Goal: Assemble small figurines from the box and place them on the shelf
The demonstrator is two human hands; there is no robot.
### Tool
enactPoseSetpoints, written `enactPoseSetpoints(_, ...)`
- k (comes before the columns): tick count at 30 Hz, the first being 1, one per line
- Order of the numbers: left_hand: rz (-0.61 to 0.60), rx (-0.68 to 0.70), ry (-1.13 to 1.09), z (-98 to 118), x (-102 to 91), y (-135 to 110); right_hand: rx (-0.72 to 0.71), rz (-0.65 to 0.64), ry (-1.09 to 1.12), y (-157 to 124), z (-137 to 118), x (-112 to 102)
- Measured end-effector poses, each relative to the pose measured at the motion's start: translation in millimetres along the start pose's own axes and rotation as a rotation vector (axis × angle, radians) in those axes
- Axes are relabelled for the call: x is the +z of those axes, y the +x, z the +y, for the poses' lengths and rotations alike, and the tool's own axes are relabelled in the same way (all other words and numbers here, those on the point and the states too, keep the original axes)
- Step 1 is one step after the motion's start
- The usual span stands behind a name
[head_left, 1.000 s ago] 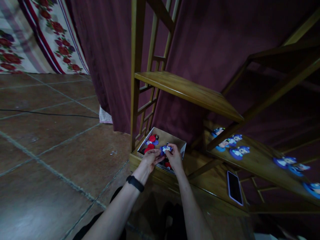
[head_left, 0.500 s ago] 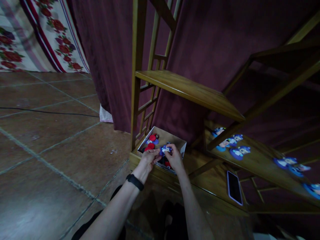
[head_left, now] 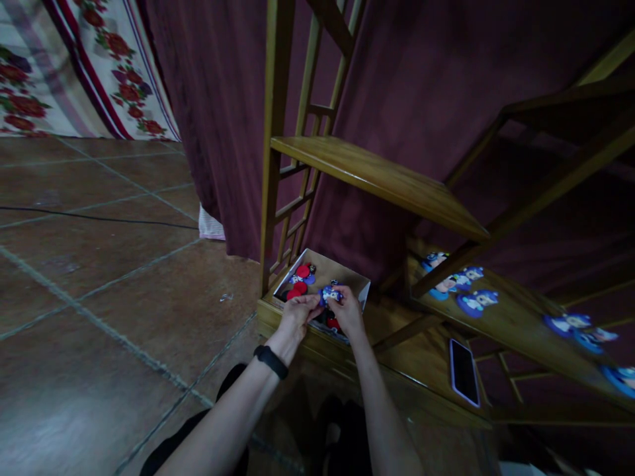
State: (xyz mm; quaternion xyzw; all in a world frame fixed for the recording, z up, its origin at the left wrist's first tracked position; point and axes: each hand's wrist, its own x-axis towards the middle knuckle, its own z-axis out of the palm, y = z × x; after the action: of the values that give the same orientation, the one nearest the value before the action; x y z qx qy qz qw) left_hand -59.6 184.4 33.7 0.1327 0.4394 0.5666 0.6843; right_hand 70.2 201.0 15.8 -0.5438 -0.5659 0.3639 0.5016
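Right hand (head_left: 348, 312) fingers clamped on blue toy (head_left: 330, 293) over box (head_left: 331, 270); left hand (head_left: 297, 311) fingers bunched at its 9 o'clock, grip unclear. Toy detail blurred, hands hide box front

Nothing is showing clearly enough to be read. The blue figure (head_left: 329, 293) over the cardboard box (head_left: 333, 270) is carrying pale marks, possibly print, but they are blurring away in the dim light. The blue cut-outs (head_left: 475, 301) lying on the wooden shelf (head_left: 516, 327) and the dark phone (head_left: 464, 371) are offering no legible word, number or brand.
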Motion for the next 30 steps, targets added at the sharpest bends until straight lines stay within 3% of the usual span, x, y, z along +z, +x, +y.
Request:
enactPoseSetpoints(19,-0.041,0.238,0.074,-12.3,3.8,-0.4,0.075,0.036,0.121,1.9,3.4,3.5)
enactPoseSetpoints(22,-0.015,0.209,0.060,-10.8,3.3,-2.8,0.024,0.038,0.040,-1.0,1.6,3.0)
enactPoseSetpoints(30,-0.055,-0.026,0.051,5.8,-8.1,-1.6,-0.144,-0.022,-0.236,-11.9,-13.2,-2.8)
